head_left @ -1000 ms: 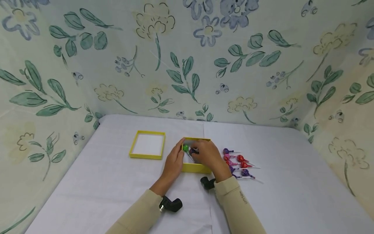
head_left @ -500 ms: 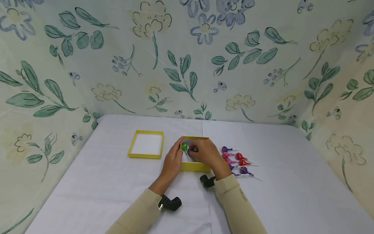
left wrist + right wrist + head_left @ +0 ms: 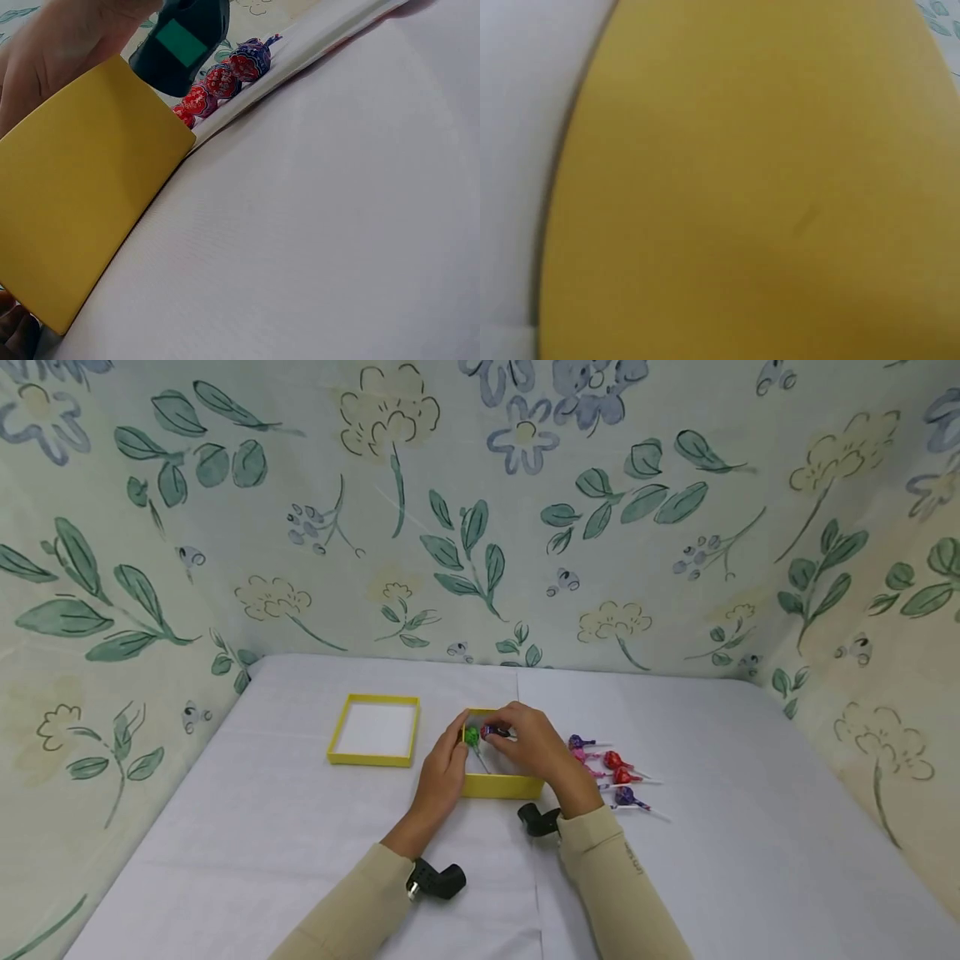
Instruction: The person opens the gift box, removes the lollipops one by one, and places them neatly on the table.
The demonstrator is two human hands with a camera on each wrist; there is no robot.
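A yellow box (image 3: 501,787) without its lid stands mid-table; its near wall also shows in the left wrist view. My left hand (image 3: 441,777) rests against the box's left side, its fingers fairly straight along the wall. Inside, near that wall, lies a green-wrapped lollipop (image 3: 472,737) with its white stick toward me. Over the box, my right hand (image 3: 532,743) pinches a dark purple lollipop (image 3: 491,731) between thumb and fingers; the hand hides part of it and much of the interior. The right wrist view is filled by a yellow box wall (image 3: 742,180).
Several red, pink and purple lollipops (image 3: 626,775) lie right of the box, partly behind my right forearm. A yellow-rimmed lid (image 3: 370,760) lies on the left, its white inside facing up. White cloth (image 3: 262,827) covers the table, and a floral backdrop (image 3: 405,568) rises behind it.
My right hand has lifted slightly, and the purple lollipop is now higher and a little farther back in the box. My left hand keeps its place on the box.
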